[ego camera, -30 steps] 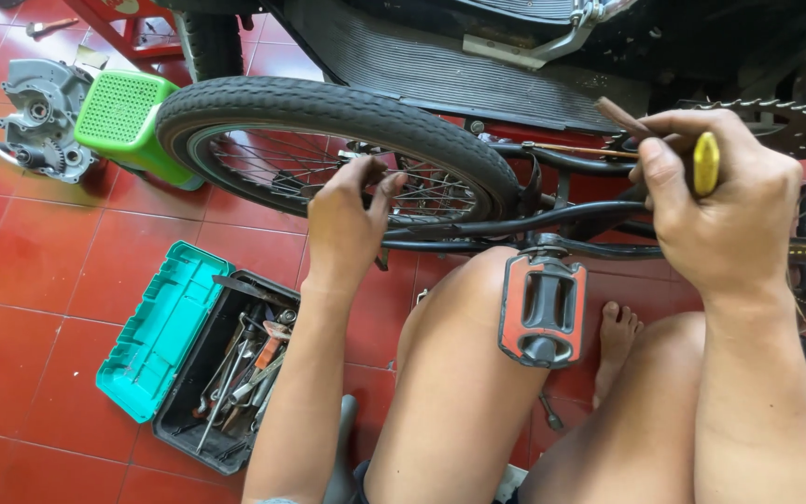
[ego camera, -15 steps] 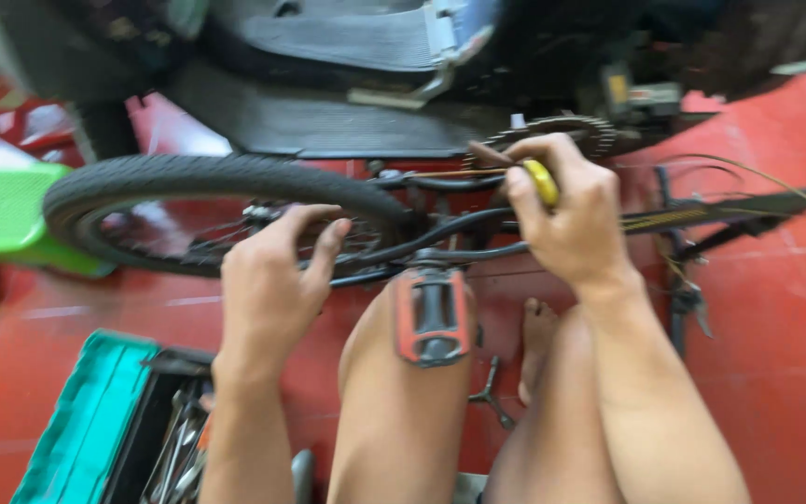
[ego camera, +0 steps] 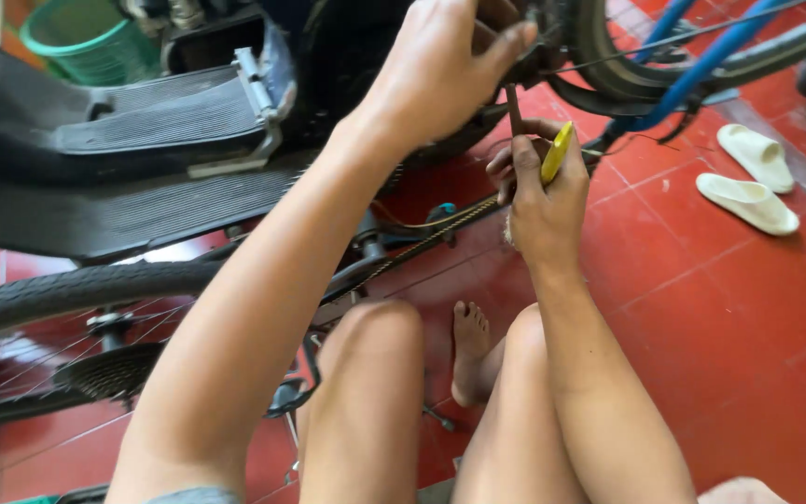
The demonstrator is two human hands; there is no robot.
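My left hand [ego camera: 440, 70] reaches far up and curls its fingers on a dark bicycle part [ego camera: 524, 56] beside a wheel [ego camera: 608, 56]. Just below it, my right hand [ego camera: 538, 201] grips a yellow-handled screwdriver [ego camera: 555, 154], whose thin shaft [ego camera: 513, 107] points up toward the left hand's fingers. A bicycle chain [ego camera: 426, 238] runs slanting from under my right hand down to the left. My bare knees and one foot [ego camera: 468, 350] are below.
A black tyre [ego camera: 48, 294] and a sprocket cluster [ego camera: 109, 369] lie at the lower left. A black scooter footboard [ego camera: 142, 121] fills the upper left, with a green basket [ego camera: 95, 37] behind it. Two pale slippers [ego camera: 748, 201] rest on the red tile floor at right.
The view has swung right and up, away from the toolbox and pedal. My left hand left the tyre area and stretched up to the dark part. My right hand keeps the screwdriver.
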